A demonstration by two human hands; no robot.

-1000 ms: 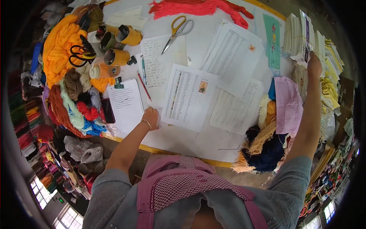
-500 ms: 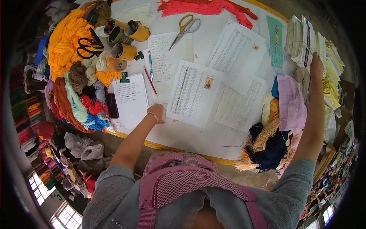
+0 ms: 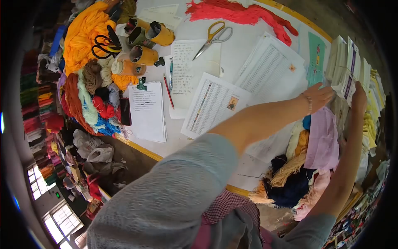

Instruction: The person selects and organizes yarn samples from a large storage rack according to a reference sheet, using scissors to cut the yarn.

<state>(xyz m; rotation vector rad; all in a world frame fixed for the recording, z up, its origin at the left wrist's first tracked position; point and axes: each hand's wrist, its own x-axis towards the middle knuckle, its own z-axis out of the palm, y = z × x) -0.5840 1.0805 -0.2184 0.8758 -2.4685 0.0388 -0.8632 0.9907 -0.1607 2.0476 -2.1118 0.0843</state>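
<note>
A stack of white paper-wrapped packs (image 3: 345, 66) stands at the table's right edge. My left hand (image 3: 320, 96) has its fingers spread against the stack's lower left side, the arm stretched across the printed sheets (image 3: 213, 103). My right hand (image 3: 359, 98) presses against the near side of the stack, just under a pack with a purple label. Its fingertips are hidden behind the packs. A pink sheet (image 3: 324, 139) lies below both hands, on a heap of navy and tan yarn (image 3: 288, 180).
Yellow-handled scissors (image 3: 214, 35) and red yarn (image 3: 242, 13) lie at the far side. At the left are orange yarn (image 3: 85, 31), black-handled scissors (image 3: 103, 42), yarn cones (image 3: 143, 54), a clipboard (image 3: 147, 111), pens (image 3: 168, 89) and a phone (image 3: 125, 112). A teal sheet (image 3: 316, 58) lies beside the stack.
My left hand left the table edge by the clipboard and swung across to the stack on the right. The right hand stayed at the stack. The view tilted right.
</note>
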